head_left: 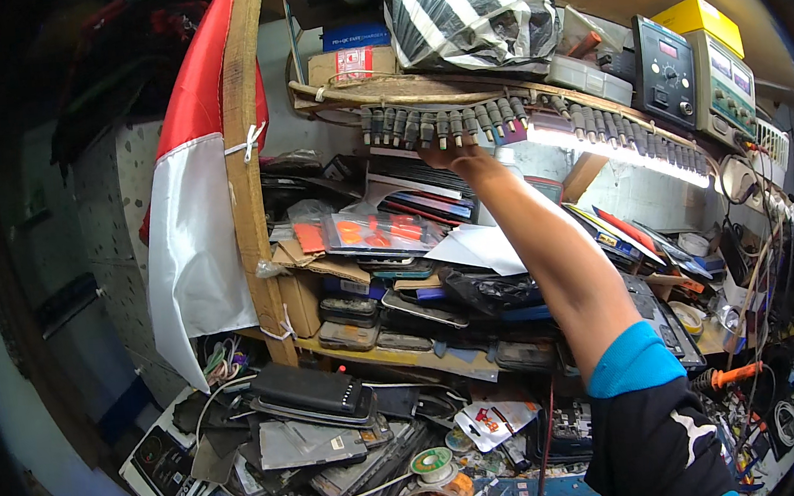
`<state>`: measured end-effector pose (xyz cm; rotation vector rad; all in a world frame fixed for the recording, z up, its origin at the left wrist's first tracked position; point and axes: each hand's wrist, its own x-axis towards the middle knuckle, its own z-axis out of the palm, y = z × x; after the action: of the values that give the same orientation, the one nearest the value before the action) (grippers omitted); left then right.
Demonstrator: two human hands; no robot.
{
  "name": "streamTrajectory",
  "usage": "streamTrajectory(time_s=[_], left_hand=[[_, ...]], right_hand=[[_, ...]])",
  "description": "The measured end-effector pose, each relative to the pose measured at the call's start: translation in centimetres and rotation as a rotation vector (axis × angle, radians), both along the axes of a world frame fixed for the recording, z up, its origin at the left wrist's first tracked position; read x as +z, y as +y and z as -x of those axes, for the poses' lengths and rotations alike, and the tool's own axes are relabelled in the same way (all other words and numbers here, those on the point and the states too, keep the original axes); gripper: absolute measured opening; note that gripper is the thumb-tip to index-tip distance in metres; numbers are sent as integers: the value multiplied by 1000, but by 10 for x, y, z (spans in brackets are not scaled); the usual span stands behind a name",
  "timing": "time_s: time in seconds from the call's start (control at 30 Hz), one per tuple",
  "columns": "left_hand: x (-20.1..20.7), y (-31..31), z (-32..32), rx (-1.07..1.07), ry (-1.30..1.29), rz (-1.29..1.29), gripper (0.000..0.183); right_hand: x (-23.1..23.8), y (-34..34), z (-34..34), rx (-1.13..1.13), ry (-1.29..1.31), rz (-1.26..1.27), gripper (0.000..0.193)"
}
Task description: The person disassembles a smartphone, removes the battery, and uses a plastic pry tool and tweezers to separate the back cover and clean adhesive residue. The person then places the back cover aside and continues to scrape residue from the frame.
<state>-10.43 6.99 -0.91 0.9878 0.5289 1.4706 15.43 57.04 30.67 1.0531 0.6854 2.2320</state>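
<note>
From the lower right, my right arm, in a black sleeve with a blue cuff, stretches up to the shelf. My right hand is just below a row of short dark cable plugs hanging along the shelf's front edge. Its fingers are mostly hidden behind the plugs, so I cannot tell whether it touches or grips one. Under the hand lies a stack of thin dark panels. A clear bag with orange pieces rests lower on the pile. My left hand is out of view.
A striped plastic bundle sits on the upper shelf, with bench instruments to the right. A wooden post carries a red and white flag. Old devices, solder spools and an orange-handled tool crowd the bench.
</note>
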Motion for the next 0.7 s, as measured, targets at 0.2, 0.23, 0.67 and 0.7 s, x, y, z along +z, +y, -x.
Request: streamTrajectory(time_s=[0.2,0.23,0.67,0.7], left_hand=[[-2,-17,-6,-1,-20,-28,104],[-3,-21,-8,1,-24,-38,103],[-9,-78,-24,90,-60,-157,102],[-8,-82,-25,92,-67,-159,102]], right_hand=[[-21,-124,51,937,673,378,33],[-22,-158,58,1009,903,595,30],[-16,-612,52,1108,1382,815,25],[-16,-632,41,1068,1423,770,25]])
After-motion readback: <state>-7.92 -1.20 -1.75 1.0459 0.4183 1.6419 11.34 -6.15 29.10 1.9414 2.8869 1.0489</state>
